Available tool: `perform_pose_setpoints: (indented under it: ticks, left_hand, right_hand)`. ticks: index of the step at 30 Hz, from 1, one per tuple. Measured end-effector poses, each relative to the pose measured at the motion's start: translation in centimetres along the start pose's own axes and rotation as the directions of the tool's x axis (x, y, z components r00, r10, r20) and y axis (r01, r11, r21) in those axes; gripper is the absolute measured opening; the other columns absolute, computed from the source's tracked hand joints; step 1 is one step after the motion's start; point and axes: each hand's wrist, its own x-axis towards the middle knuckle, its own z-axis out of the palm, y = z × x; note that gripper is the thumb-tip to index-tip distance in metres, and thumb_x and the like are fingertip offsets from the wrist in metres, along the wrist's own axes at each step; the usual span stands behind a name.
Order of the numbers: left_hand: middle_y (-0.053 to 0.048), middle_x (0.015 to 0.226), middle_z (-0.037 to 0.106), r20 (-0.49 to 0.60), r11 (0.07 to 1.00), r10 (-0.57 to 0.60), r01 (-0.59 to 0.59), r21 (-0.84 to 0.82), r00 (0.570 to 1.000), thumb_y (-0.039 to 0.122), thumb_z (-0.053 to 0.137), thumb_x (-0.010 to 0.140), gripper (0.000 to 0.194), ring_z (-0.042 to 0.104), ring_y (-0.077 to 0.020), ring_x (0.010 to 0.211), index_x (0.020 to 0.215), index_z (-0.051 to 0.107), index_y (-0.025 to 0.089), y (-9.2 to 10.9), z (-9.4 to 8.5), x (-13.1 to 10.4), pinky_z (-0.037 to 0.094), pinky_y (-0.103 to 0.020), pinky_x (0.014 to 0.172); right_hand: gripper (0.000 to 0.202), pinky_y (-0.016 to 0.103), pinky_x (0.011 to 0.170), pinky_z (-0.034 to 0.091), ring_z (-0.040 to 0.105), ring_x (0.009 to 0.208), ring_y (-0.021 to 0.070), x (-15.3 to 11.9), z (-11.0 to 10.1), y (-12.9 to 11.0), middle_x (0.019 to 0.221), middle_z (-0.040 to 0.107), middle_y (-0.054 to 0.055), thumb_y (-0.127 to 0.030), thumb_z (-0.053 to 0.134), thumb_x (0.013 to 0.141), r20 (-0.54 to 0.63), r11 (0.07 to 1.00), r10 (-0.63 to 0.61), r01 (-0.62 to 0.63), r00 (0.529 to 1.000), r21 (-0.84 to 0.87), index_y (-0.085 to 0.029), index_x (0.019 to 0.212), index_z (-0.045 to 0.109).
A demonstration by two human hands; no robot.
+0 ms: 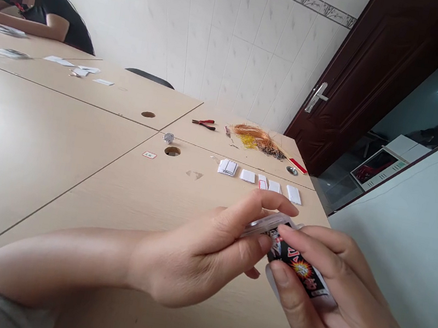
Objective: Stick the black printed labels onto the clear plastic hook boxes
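Above the pale wooden table point(114, 197), the left hand point(204, 256) and right hand point(357, 313) hold a small black-and-clear plastic packet point(302, 268). Left fingers pinch its top, just a bit apart; right fingers bend round its sides. Five small white paper piles point(247, 176) sit sorted in a row. The packet is not down yet; whether it is closed is hard to tell.

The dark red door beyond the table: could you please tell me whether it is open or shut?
Open: past the edge of the dark red door, a white cabinet can be seen beyond.
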Motion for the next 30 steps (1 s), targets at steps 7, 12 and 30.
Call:
perform_pose_setpoints:
  ticks: [7, 12, 30]
  left_hand:
    - [-0.004, 0.113, 0.056, 0.002, 1.0, 0.011, -0.011, 0.008, 1.0, 0.03, 0.038, 0.109, 0.021, 0.058, -0.0117, 0.091, 0.129, 0.042, 0.026, -0.1, -0.03, -0.02, 0.056, -0.023, 0.079]
    - [-0.003, 0.108, 0.055, -0.004, 1.0, -0.005, 0.005, 0.012, 1.0, 0.032, 0.038, 0.109, 0.022, 0.056, -0.0114, 0.088, 0.13, 0.042, 0.027, 0.01, 0.03, -0.1, 0.055, -0.024, 0.079]
    - [-0.003, 0.105, 0.056, -0.006, 1.0, -0.002, 0.002, 0.03, 1.0, 0.03, 0.039, 0.108, 0.022, 0.056, -0.0126, 0.085, 0.129, 0.043, 0.027, 0.09, 0.08, -0.12, 0.053, -0.026, 0.077]
  right_hand:
    - [0.024, 0.012, 0.074, 0.06, 0.071, 0.084, 0.0085, 0.22, 0.16, 0.26, 0.101, 0.067, 0.002, -0.01, 0.064, 0.091, -0.004, 1.0, -0.009, 0.009, 1.0, 0.013, -0.018, 0.114, 0.067]
    - [0.026, 0.013, 0.074, 0.061, 0.071, 0.084, 0.0091, 0.23, -0.02, 0.06, 0.101, 0.067, 0.003, -0.01, 0.064, 0.091, -0.011, 1.0, -0.02, 0.02, 1.0, 0.012, -0.017, 0.115, 0.067]
    - [0.024, 0.015, 0.073, 0.062, 0.072, 0.085, 0.0104, 0.07, -0.12, 0.28, 0.101, 0.068, 0.004, -0.011, 0.064, 0.091, -0.004, 1.0, -0.014, 0.014, 1.0, 0.0, -0.017, 0.114, 0.067]
